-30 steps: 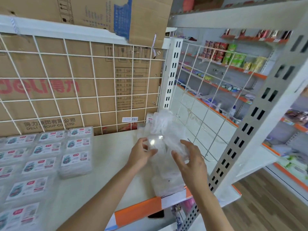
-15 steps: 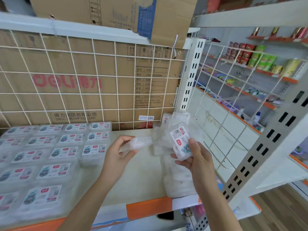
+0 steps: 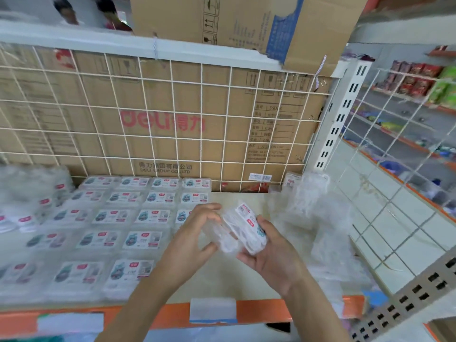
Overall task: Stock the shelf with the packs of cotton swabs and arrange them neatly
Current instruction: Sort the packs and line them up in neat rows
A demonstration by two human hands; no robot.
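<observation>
Above the shelf [image 3: 222, 280], left hand [image 3: 195, 235] and right hand [image 3: 274, 257] grip one swab pack [image 3: 246, 225], unplaced; next, set it flush beside the rows [image 3: 138, 213].

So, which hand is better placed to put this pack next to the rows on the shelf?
Probably the left. The left hand grips the pack and is nearest the rows of packs; the right hand holds its far side.

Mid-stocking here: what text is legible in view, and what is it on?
"deli 得力", red: cardboard box behind the wire grid.
"DELI GROUP CO., LTD": same box, lower down.
Box's spec table: too blurred.
Labels on shelved packs and the held pack: too blurred.
</observation>
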